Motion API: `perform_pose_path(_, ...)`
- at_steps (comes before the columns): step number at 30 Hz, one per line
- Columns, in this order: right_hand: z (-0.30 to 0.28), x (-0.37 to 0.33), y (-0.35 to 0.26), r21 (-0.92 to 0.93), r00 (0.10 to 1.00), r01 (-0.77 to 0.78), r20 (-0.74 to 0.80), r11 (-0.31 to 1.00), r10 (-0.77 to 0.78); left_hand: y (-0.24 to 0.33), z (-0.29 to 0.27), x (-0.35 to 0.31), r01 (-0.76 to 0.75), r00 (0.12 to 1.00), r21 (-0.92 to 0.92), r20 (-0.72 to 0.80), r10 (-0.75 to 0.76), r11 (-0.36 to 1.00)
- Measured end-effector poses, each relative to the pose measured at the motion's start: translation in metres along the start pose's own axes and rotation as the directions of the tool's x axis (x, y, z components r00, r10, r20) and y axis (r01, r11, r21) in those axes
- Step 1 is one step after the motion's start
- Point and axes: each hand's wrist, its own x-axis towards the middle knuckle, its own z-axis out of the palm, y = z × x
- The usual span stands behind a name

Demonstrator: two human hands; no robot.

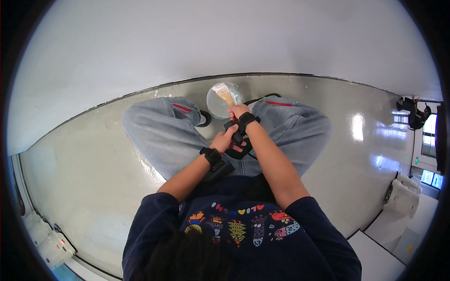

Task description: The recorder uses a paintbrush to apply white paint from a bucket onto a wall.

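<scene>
A paintbrush (225, 95) with pale bristles and a wooden-coloured handle is pinched in my right hand (238, 111). Its bristle end points away from me, over a round whitish tub (215, 109) on the floor between my feet. Just below my right wrist, the fingers of my left hand (222, 141) curl round a black boxy device (234, 134), which sits against the right wrist strap. Whether the device is fixed to that strap cannot be made out. The tub's contents are hard to tell.
A pale wall (225, 42) rises just beyond the tub, meeting the grey floor (93, 136) at a dark line. My bent knees flank my hands. Another person (416, 114) is far off at the right, near windows. White covered items (404, 194) stand at the lower right.
</scene>
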Motion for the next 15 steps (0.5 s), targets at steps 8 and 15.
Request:
perform_pose_path(8,-0.002,-0.013,-0.009,-0.127,0.991,0.115,-0.050,0.985,-0.122,0.006,-0.006,-0.006,0.167,0.972,0.239,0.123,-0.201,0.956)
perform_pose_path(15,-0.029,0.008,-0.008,-0.801,0.959,0.164,-0.007,0.576,-0.283,0.041,-0.063,-0.049,-0.193,0.976,0.131,-0.079,0.204,0.972)
